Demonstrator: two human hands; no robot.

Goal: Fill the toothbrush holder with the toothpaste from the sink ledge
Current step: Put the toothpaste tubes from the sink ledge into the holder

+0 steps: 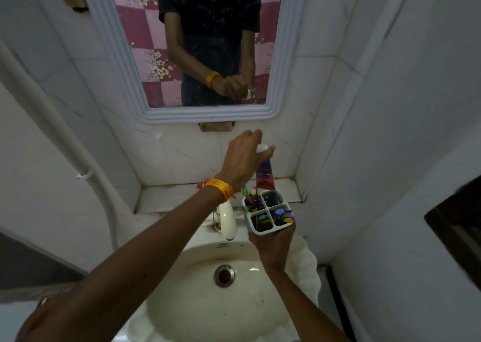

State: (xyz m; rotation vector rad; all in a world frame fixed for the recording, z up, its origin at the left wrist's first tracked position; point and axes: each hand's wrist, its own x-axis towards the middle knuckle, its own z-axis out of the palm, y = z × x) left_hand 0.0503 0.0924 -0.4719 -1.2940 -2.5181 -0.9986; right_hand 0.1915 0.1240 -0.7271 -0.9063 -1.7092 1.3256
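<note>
My left hand point(244, 156), with an orange thread band at the wrist, grips the white cap end of a purple and red toothpaste tube point(263, 177). The tube hangs upright, its flat end just above the back of the toothbrush holder point(268, 233). The holder is grey with four compartments. My right hand point(273, 248) grips it from below, over the right side of the sink. Three compartments hold colourful toothbrushes; the back right one looks dark and bare.
The white sink ledge point(161, 198) runs along the wall, with a small red object point(201, 185) at its back. A cream tap point(228, 222) stands left of the holder, above the basin point(203, 297). A mirror point(208, 42) hangs above.
</note>
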